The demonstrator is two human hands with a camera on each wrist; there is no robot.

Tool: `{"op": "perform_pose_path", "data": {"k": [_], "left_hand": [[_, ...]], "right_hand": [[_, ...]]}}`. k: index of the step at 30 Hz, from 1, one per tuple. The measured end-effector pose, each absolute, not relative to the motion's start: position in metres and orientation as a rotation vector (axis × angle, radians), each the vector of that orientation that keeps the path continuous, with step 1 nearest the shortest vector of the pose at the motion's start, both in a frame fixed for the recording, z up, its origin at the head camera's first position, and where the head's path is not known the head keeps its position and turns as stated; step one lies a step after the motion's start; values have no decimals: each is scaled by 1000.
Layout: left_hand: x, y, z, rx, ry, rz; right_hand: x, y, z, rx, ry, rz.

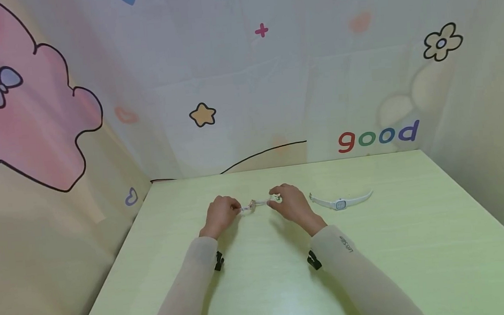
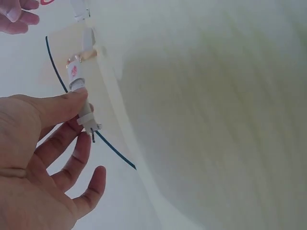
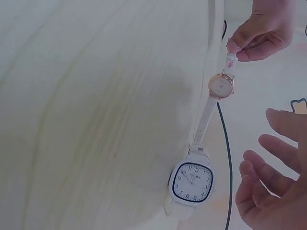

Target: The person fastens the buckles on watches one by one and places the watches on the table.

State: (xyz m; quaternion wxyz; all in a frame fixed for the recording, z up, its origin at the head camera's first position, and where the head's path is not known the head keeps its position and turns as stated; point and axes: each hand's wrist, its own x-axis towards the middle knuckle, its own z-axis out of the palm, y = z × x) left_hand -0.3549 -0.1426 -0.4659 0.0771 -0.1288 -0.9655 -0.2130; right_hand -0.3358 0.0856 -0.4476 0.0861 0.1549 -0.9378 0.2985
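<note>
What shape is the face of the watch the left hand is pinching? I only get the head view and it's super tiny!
Observer: The right wrist view shows the held watch has a round face.
Operator: Ooh! And is the right hand grabbing its strap? It looks like it from here.
Observer: No, the right wrist view shows a gap between that hand and the strap.
Operator: What about the other watch, has it got numbers?
Observer: Yes, in the right wrist view you can see hour numbers around its dial.
</note>
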Motion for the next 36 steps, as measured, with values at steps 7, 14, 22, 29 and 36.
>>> {"op": "perform_pose_path", "data": {"k": [7,14,22,29,36], "left_hand": [[-349,-139,-456,-355,-2838,-685],[-342,-137,-444,-402,-2759,-655],[-331,-129,-428,-474,-2650,-605],[-320,-122,-418,-561,-2552,-587],[-317,-117,-418,-630,-2442,-547]], "right_hand": [[-336,87,-445,326,-2746,1349],[-337,83,-439,96,-2649,1876],[-340,87,-438,-74,-2512,2281],[-339,94,-440,-63,-2284,2613],[-341,96,-439,-106,-2093,2793]]}}
